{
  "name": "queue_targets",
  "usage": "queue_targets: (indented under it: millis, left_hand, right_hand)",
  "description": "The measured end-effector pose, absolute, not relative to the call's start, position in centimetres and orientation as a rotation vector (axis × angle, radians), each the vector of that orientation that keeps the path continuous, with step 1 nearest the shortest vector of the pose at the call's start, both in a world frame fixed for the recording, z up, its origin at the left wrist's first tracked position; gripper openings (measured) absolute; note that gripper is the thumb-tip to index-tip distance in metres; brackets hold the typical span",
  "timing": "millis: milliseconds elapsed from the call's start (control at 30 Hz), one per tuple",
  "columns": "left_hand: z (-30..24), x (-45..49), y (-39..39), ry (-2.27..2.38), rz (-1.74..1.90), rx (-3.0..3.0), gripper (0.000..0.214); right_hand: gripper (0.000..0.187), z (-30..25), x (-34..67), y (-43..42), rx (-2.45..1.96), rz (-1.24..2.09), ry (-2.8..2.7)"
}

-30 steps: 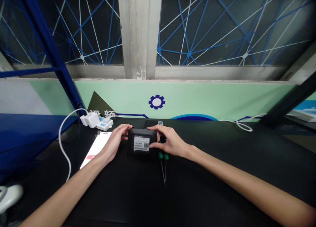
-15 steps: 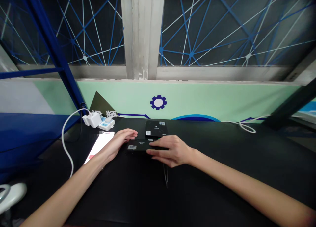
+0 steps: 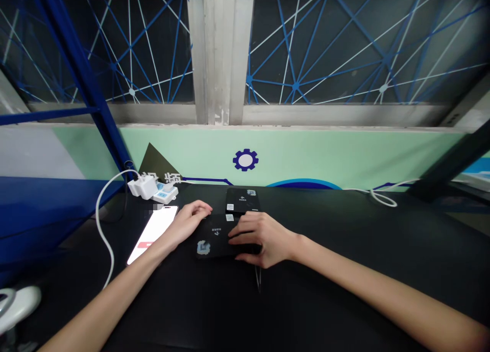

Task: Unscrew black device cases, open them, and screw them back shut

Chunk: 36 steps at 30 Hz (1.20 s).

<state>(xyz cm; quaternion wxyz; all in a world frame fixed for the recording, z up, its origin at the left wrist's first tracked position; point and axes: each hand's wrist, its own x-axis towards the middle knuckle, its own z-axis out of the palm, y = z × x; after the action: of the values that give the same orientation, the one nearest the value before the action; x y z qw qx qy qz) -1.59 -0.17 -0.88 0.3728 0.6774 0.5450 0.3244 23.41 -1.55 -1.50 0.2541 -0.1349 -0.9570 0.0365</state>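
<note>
Near the middle of the dark tabletop is a flat black box with small white print, a white label and a scuffed grey-blue patch. My right hand grips its right side, fingers bent over the top and thumb at the near edge. My left hand is closed at the far left corner of the same box; its fingertips are partly hidden. Just behind lies a second, similar black box, label and patch showing. A thin looped cord sticks out below my right hand.
A phone with a lit white screen lies beside my left forearm. Behind it are a white power strip and charger with a white cable. Another white cable lies along the wall at right.
The near box has tipped so that more of its top face shows, its near edge now closer to me. My right hand has turned with it; my left hand has barely shifted.
</note>
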Motion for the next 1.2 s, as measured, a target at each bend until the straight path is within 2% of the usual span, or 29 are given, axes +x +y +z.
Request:
queue_targets:
  millis: [233,500,733,833,967,1200]
  left_hand:
    - [-1.6,-1.6,-0.3,1.600,0.746,2.088,0.019]
    - [-1.2,-1.4,-0.9,1.838,0.516,2.240,0.041]
    - [-1.1,-1.9,-0.9,1.592,0.467,2.331,0.047]
    - [-0.9,-2.1,-0.8,1.491,0.445,2.377,0.039]
    - [-0.9,-2.3,-0.6,1.564,0.418,2.397,0.037]
    - [-0.9,-2.4,-0.4,1.763,0.411,2.431,0.052]
  right_hand:
    - [0.022,-1.2,23.3,-1.7,-0.459,0.194,-2.605]
    - [0.020,-1.2,23.7,-1.2,-0.514,0.134,-2.580]
    - [0.029,-1.3,23.8,-1.0,-0.531,0.133,-2.625]
    - [0.031,-1.4,24.0,-0.9,-0.549,0.113,-2.622]
    - [0.027,-1.4,24.0,-0.8,-0.560,0.068,-2.618]
    - [0.021,-1.4,23.9,-0.9,-0.580,0.064,-2.606]
